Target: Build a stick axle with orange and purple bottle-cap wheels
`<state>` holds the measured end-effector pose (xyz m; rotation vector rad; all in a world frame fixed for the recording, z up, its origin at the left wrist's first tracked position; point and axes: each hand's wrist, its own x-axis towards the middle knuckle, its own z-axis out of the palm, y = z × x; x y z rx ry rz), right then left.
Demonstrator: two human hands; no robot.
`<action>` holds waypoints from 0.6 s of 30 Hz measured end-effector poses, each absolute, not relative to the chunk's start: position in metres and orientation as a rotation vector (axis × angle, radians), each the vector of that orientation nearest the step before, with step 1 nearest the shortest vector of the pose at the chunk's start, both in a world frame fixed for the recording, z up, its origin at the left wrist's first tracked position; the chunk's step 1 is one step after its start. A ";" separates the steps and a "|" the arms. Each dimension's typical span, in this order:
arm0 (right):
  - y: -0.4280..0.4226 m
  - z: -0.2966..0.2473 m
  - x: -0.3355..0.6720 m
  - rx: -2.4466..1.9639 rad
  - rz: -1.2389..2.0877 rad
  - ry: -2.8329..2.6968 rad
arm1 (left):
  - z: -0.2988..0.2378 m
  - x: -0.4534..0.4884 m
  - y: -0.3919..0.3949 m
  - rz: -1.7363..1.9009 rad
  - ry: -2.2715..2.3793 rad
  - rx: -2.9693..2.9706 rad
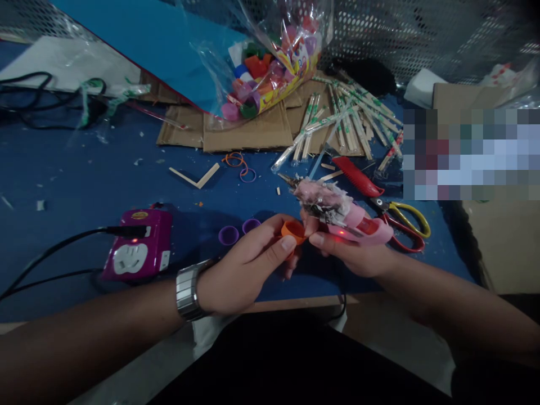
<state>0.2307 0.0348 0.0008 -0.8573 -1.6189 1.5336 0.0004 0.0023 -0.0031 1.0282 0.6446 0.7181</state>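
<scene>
A blue tabletop [84, 180] spreads beneath a person's working hands, scattered with scraps and craft supplies. Along its far side, a bright blue board [160, 45] reaches in from the top, with flattened cardboard [248, 135] at its lower edge. A clear plastic bag [270, 73] of colorful caps rests on the cardboard, and beside it fans a loose pile of wrapped sticks [356, 126]. Near the front edge, the left hand [240, 264], a silver watch [188, 292] at its wrist, pinches an orange cup [293, 229] between thumb and fingers. The right hand [360, 256] carries a pink glue gun [340, 211], its nozzle aimed toward the far side and a red light glowing on its body; that hand's thumb and forefinger are drawn narrow at the orange cup's right side. At left sits a purple power box [152, 233] with a black cord plugged in; at right lie scissors [379, 203] with red and yellow handles. Two small purple cups [228, 235] stand just beyond the left hand, and farther off lies a V-shaped wooden stick [198, 185], near thin orange and purple rings [242, 174].
</scene>
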 end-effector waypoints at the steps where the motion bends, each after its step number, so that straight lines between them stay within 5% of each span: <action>1: 0.035 0.002 0.232 -0.862 1.530 -1.634 | -0.003 0.001 0.002 0.717 0.650 1.005; 18: 0.046 0.011 0.234 -0.783 1.126 -1.998 | -0.002 0.002 0.005 0.678 0.679 0.974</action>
